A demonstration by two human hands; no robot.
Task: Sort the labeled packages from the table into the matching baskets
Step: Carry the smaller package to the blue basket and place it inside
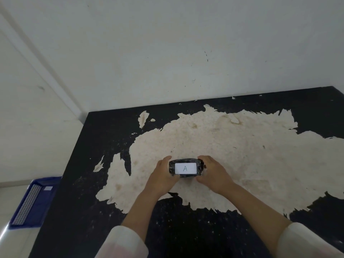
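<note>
Surface: black table (195,229) with its dark coating peeled away over a large pale patch; it fills the lower part of the view and meets a white wall (167,53) at the back.
Sleeves: white cuffs at the bottom edge, both forearms reaching forward over the table.
Left hand: the left hand (163,174) is closed around the left end of the package, thumb along the far edge, fingers wrapped under the near side.
Right hand: the right hand (212,172) clasps the right end the same way; a two-handed grip, one hand on each end.
Package: small dark wrapped package (186,168), held over the middle of the pale patch; whether it rests on the table or is just lifted, cannot tell.
Label: white label (185,168) on top, faces up, reads "A".
Basket: blue basket (31,202) off the table's left edge, lower down, well apart from the package; a small white tag (48,188) lies inside, its letter too small to read.
Other packages: none in view.
Step in hand: judged to be picking up and reading the label.
Doing it well: keep the label up and level, check the basket tag matches "A" before committing, carry left clear of the table edge, lower rather than drop.
</note>
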